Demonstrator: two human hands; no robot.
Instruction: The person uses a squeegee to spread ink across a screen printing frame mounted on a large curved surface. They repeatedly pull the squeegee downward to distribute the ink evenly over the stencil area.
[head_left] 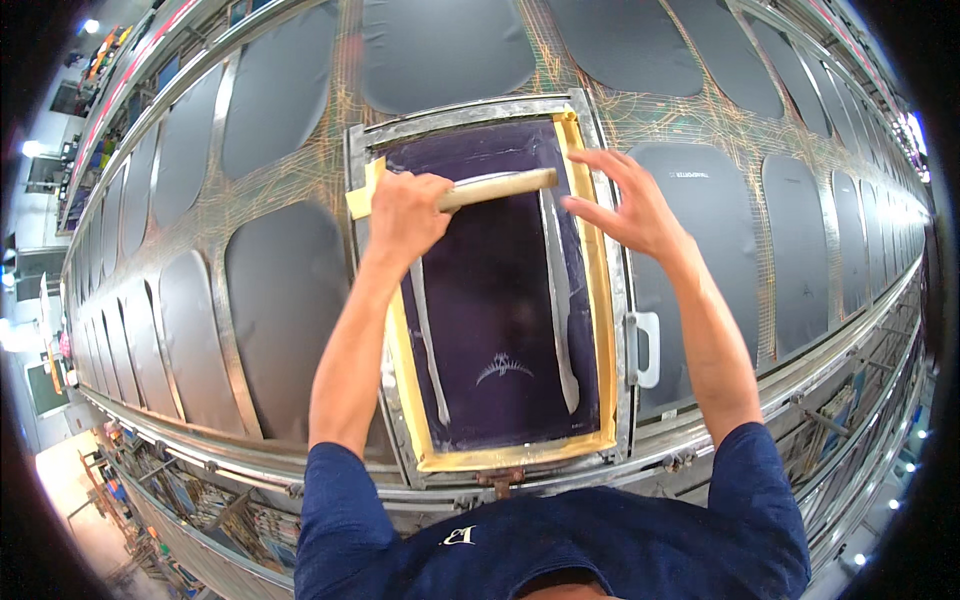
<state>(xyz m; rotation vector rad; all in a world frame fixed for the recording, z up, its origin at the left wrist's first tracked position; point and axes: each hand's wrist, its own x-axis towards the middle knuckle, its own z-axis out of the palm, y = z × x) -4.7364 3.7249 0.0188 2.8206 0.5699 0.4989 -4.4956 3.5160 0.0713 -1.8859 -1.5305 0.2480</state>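
My left hand (pixel 406 214) is closed round the left part of a wooden-handled squeegee (pixel 503 187), which lies crosswise over the far part of a printing screen. Off the squeegee's right end, my right hand (pixel 632 208) is held open, thumb and fingers apart, with nothing in it. The screen's dark purple mesh (pixel 490 280) carries two long pale streaks and a small pale curved design near its close end. Yellow tape (pixel 604 345) lines the metal screen frame (pixel 352 150). Whatever lies under the mesh is hidden.
A white handle (pixel 646 350) sticks out from the frame's right side. Rows of dark, rounded panels (pixel 287 275) lie along the long table on both sides, with thread-like coloured lines (pixel 540 70) between them. A metal rail (pixel 240 475) runs along the near table edge.
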